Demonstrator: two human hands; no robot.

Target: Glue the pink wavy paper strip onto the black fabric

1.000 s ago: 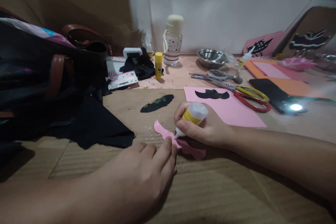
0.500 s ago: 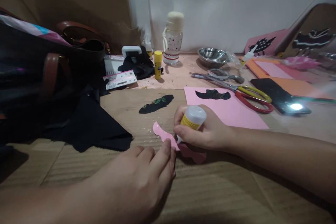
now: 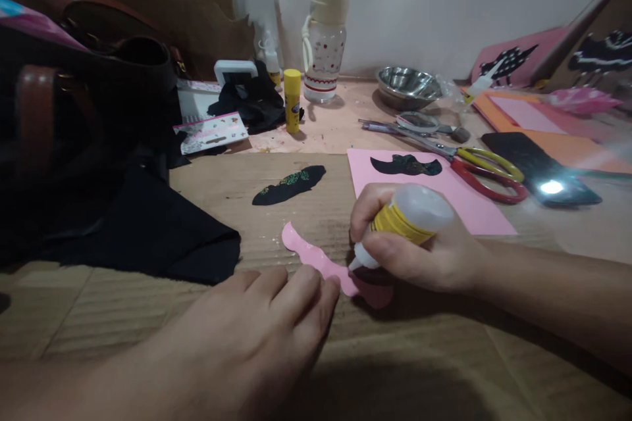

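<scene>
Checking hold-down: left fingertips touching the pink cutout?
Touching. Head view: left hand fingertips overlap the pink cutout edge, no gap visible.

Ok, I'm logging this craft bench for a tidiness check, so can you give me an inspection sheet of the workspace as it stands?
Surface: corrugated cardboard sheet over the table.
Job's things: pink cutout flat on the cardboard; glue bottle tilted, nozzle down at it.
Clutter: scissors, black cutout, pink sheet carrying a second black shape, glue stick, steel bowl, water bottle, phone with its light on, black cloth, bag.
Grips: left hand flat, fingertips at the pink cutout's edge; right hand closed round the glue bottle.
Cables: nothing seen.
Surroundings: pale wall behind.
</scene>
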